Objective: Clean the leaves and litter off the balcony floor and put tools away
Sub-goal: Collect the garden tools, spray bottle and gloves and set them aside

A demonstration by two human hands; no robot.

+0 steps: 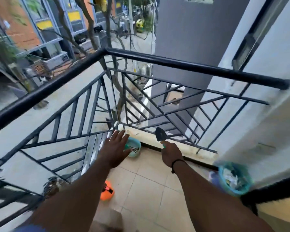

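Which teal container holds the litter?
The teal basket at the right wall holds pale scraps. The teal bucket in the railing corner, beyond the open left hand, holds only a dark tool.

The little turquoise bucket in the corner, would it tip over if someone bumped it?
Probably easily. The small turquoise plastic bucket looks light, holding only a dark hand tool. Standing free on smooth beige floor tiles, it might slide first.

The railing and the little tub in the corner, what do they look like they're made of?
The railing looks like metal painted matte black: thin welded bars under a round top rail. The teal tub in the corner looks like smooth moulded plastic with a thin, even rim, though blur leaves that uncertain. The floor is glossy beige tile with visible grout lines.
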